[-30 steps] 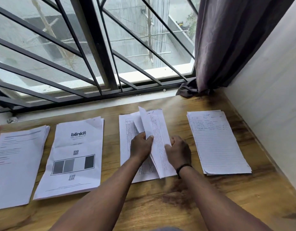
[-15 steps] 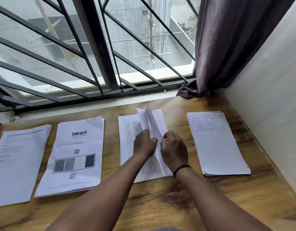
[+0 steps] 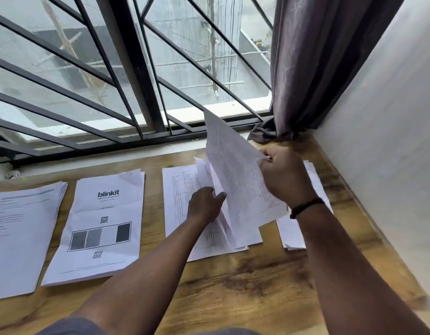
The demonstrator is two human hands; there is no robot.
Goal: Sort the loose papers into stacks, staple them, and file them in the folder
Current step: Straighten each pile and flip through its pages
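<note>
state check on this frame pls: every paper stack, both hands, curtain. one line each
Far-left white text stack: flat on the wooden table, untouched.
White blinkit-printed stack: flat, untouched.
White table-printed stack: lower sheets flat, upper sheets lifted.
Lifted white sheets: raised, tilted up.
Far-right white stack: flat, partly hidden by the right arm.
Left hand: holds sheets of the table-printed stack.
Right hand: grips the lifted sheets' edge.
Dark grey curtain: drawn aside at the wall.
</note>
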